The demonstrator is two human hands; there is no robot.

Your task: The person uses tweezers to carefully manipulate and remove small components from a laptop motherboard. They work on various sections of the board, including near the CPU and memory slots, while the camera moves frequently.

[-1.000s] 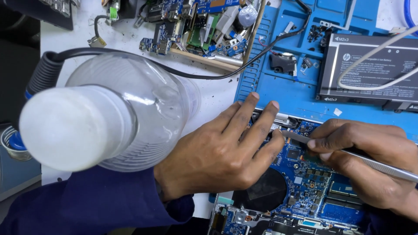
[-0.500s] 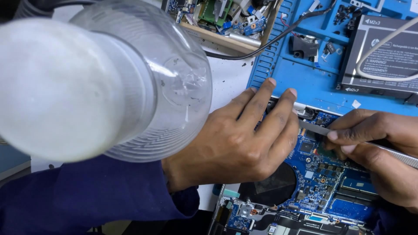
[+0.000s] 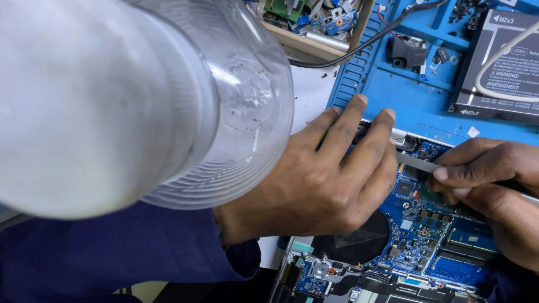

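Observation:
An opened laptop with a blue circuit board and a dark round fan lies at the lower right. My left hand rests flat on the board's upper left edge, fingers spread, holding nothing. My right hand comes in from the right and pinches a thin metal tool, whose flat tip lies on the board just beside my left fingertips. Dark blue sleeves cover both forearms.
A large clear-and-white lamp head fills the left of the view, close to the camera. A blue work mat holds a black battery pack and small parts. A wooden tray of circuit boards sits at the top, with a black cable running past it.
The lamp head has grown much larger as the view moved closer and leftward. Both hands stay on the board, the tool tip still next to my left fingers.

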